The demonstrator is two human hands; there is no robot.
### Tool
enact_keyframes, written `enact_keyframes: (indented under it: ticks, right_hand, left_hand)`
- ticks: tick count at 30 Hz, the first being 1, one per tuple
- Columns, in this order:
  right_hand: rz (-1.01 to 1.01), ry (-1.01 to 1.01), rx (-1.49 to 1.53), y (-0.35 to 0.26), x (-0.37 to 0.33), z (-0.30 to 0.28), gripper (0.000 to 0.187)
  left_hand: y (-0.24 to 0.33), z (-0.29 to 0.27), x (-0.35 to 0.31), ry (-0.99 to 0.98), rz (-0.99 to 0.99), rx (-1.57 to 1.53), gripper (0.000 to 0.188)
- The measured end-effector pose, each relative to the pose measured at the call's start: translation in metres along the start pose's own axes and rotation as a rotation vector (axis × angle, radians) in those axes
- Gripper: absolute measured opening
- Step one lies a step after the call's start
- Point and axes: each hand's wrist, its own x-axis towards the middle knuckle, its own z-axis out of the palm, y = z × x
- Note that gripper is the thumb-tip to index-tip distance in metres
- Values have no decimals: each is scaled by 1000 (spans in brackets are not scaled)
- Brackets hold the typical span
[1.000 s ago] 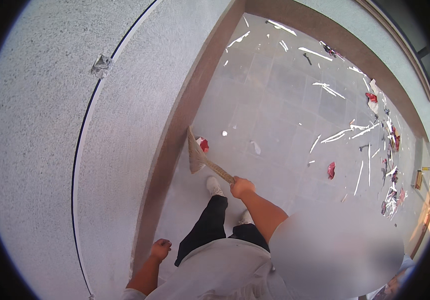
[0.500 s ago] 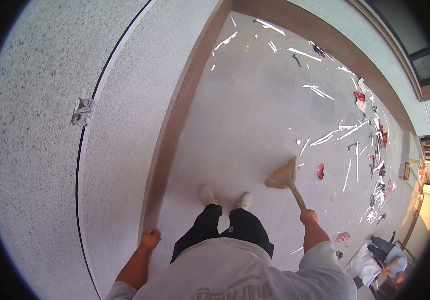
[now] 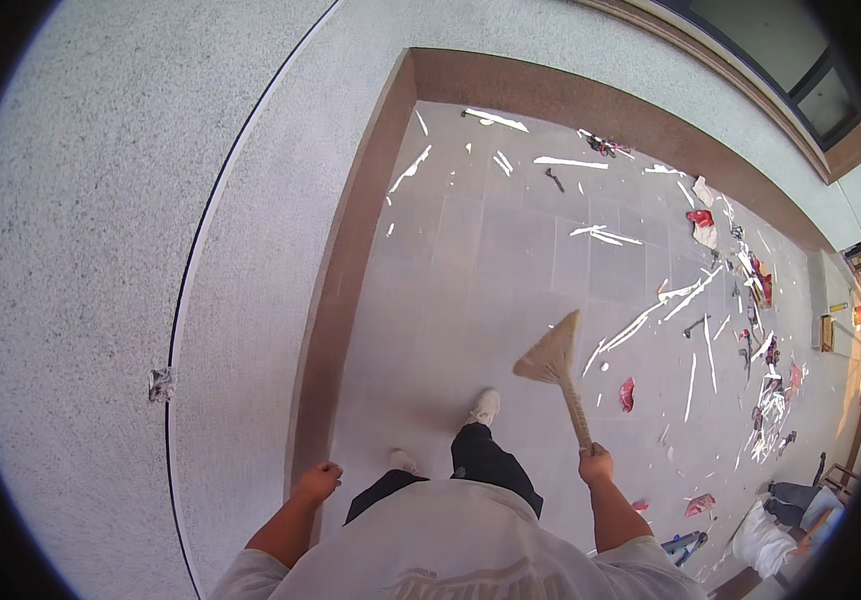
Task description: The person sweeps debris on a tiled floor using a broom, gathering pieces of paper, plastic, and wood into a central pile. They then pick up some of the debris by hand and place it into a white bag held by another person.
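Observation:
My right hand [image 3: 597, 464] is wrapped round the handle of a straw broom [image 3: 551, 353]. Its fanned, tan bristles point ahead and to the left, over the grey tiled floor [image 3: 431, 320]. Whether they touch the tiles I cannot tell. My left hand [image 3: 322, 481] hangs by the brown wall base with its fingers curled in, and nothing shows in it. Closest to the broom are a small white scrap [image 3: 605, 367] and a crumpled red scrap [image 3: 628, 394]. Long white strips [image 3: 631, 325] lie beyond them.
More white strips and dark and red scraps [image 3: 773, 395] are heaped along the right. A speckled wall [image 3: 241, 290] with a brown base [image 3: 336, 300] runs along my left; another brown base [image 3: 591, 95] closes the far end. At the lower right, another person [image 3: 771, 535] is partly visible.
I have stepped forward, one foot now ahead of the other. The far wall and scraps appear nearer. My right hand still grips the broom, which sits slightly further left in view.

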Motion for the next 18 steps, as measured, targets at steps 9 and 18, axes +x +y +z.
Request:
enact_keyframes:
  ticks: [9, 18]
  right_hand:
    - [-519, -212, -234, -296, 113, -27, 42]
    - [-597, -271, -339, -591, 185, 13, 41]
  left_hand:
    - [209, 34, -17, 176, 388, 188, 31]
    - [132, -24, 166, 60, 82, 88, 24]
